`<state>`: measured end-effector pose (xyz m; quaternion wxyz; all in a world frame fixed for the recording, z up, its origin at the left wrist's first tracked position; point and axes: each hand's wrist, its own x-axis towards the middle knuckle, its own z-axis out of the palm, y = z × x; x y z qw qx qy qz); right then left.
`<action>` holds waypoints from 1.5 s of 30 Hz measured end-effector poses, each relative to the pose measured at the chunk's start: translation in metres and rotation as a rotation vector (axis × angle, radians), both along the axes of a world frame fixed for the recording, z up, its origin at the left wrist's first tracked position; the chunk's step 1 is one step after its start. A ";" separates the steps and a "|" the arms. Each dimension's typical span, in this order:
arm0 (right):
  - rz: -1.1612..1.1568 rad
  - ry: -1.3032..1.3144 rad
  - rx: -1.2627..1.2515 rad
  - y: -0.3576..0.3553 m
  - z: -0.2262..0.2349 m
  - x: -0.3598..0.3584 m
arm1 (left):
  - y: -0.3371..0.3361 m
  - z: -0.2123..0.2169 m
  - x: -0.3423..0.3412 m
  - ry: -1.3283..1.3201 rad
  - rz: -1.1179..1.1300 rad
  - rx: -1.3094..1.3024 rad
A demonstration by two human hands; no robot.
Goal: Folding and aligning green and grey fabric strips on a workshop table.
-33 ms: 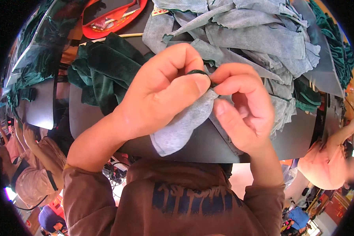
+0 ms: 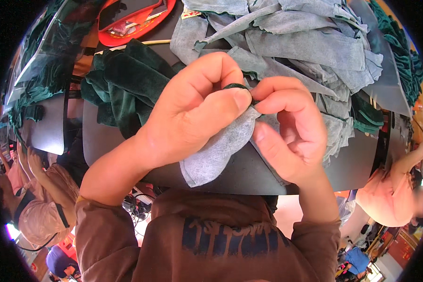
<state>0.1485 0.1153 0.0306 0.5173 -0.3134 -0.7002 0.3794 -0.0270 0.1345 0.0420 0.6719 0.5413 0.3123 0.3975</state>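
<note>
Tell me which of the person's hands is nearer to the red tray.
Left. The left hand is below the red tray and to its right in the picture; the right hand sits farther off to the right.

Small piece of cloth (image 2: 216, 157): pale grey, faintly mottled face, dark green fuzzy side showing at top edge. Top bunched, pinched under thumb of left hand (image 2: 192, 110); fingertips of right hand (image 2: 298, 124) at same top edge, exact hold there unclear. Rest hangs loose, slanting down to person's left, rounded along lower right side, narrowing to blunt corner at bottom. Upper part partly hidden.
</note>
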 end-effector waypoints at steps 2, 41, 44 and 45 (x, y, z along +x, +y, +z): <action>0.017 0.032 -0.028 -0.001 0.001 -0.002 | -0.003 0.003 0.002 0.003 0.004 -0.072; -0.074 -0.053 0.211 0.005 0.000 0.009 | -0.008 0.007 0.000 0.006 0.017 0.108; -0.028 -0.043 0.226 0.006 -0.002 0.008 | -0.007 0.009 0.000 -0.107 -0.017 -0.115; 0.037 -0.047 0.189 0.006 0.000 0.007 | -0.006 0.007 0.001 -0.106 -0.016 -0.115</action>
